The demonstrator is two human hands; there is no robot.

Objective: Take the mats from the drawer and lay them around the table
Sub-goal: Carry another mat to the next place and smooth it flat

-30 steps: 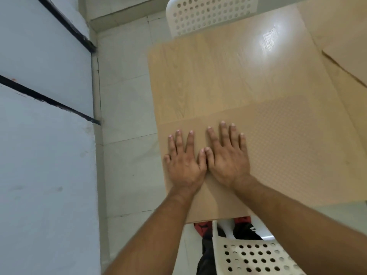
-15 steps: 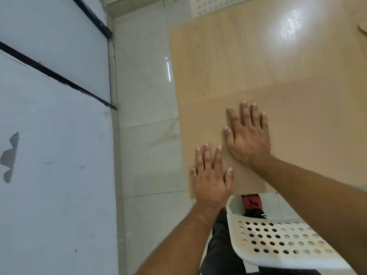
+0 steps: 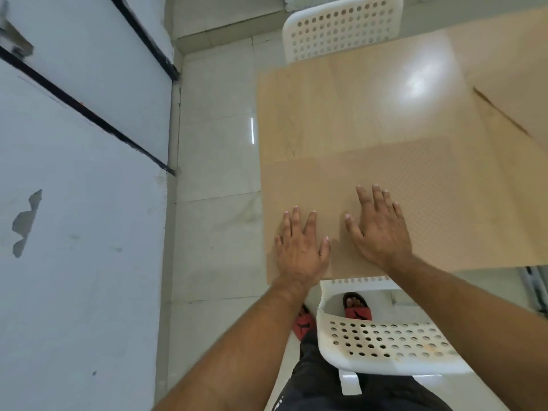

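A tan dotted mat [image 3: 430, 197] lies flat on the near side of the light wooden table [image 3: 341, 105], reaching the table's near and left edges. My left hand [image 3: 299, 247] rests palm down, fingers spread, at the mat's near left corner. A little to its right, my right hand [image 3: 379, 226] is also flat on the mat with fingers apart. Neither hand holds anything. Another mat [image 3: 519, 93] lies at the table's right side, partly cut off by the frame.
A white perforated chair [image 3: 382, 342] stands right in front of me at the table's near edge; a second one [image 3: 338, 28] stands at the far side. A pale wall with black strips [image 3: 83, 203] runs along the left, with tiled floor [image 3: 216, 188] between it and the table.
The hands, side by side and touching a second ago, have drawn apart. My left hand slid back to the mat's near left corner; my right hand stays on the mat.
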